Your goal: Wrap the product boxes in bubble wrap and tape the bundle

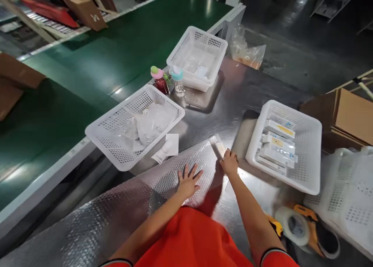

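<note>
A long sheet of bubble wrap (128,199) stretches from the lower left across the metal table. My left hand (188,184) lies flat on it, fingers spread. At the sheet's far right end is a slim, pale box (217,145), partly covered by the wrap. My right hand (229,163) has its fingers curled over the box's near end and the wrap's edge. White paper slips (171,144) lie just beyond the wrap. To the right of my right hand, a white basket (310,142) holds several slim white boxes (278,142).
A white basket (101,133) with clear plastic bags stands at left, another basket (189,34) farther back. Two bottles, one pink-topped (160,80) and one blue-topped (178,80), stand between them. A green conveyor (131,37) runs behind. Tape dispensers (309,228) sit at lower right.
</note>
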Tool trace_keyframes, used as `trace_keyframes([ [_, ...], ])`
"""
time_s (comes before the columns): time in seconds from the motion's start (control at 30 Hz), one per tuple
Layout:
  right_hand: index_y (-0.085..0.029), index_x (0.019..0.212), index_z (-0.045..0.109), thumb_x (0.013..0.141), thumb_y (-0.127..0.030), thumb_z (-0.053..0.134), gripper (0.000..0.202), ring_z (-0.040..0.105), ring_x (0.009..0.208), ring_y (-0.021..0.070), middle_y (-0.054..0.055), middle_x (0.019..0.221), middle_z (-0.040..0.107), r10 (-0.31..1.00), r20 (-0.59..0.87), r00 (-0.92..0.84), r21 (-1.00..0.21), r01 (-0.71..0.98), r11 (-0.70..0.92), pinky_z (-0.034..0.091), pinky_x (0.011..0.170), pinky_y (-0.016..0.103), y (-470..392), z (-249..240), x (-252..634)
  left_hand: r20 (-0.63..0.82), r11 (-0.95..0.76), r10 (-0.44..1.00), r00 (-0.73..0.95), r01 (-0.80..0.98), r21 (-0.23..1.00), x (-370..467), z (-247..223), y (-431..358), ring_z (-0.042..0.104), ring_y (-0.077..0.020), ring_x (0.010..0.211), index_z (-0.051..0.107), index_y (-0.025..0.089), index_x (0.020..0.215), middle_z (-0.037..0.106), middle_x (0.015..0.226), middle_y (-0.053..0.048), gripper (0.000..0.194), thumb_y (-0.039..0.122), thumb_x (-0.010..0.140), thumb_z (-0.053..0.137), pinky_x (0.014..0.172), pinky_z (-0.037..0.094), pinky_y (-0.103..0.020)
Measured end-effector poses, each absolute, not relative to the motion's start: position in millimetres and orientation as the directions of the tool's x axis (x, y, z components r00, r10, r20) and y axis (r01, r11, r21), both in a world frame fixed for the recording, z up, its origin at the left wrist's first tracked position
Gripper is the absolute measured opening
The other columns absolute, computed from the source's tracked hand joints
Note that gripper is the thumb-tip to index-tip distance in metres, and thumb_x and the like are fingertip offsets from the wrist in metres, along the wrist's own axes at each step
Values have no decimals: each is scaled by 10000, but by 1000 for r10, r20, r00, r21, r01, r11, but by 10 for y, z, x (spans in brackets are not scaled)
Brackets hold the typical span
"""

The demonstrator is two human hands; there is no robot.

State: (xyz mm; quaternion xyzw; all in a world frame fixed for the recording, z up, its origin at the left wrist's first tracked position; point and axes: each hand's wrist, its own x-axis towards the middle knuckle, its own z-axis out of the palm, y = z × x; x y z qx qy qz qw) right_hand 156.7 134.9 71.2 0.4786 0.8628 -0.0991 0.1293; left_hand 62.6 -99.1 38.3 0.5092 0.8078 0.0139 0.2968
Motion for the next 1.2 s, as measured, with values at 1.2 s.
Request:
trace_keyframes([
  [1.2,-381,1560,242,987,-199,413,625,376,1387,362,143,1603,297,746,-249,-617,27,766,642,328,1081,559,741,572,2334,-443,378,850,-286,916,134,302,776,-654,239,-361,1493,359,182,1524,188,1648,-185,685,289,879,565,1132,303,-640],
])
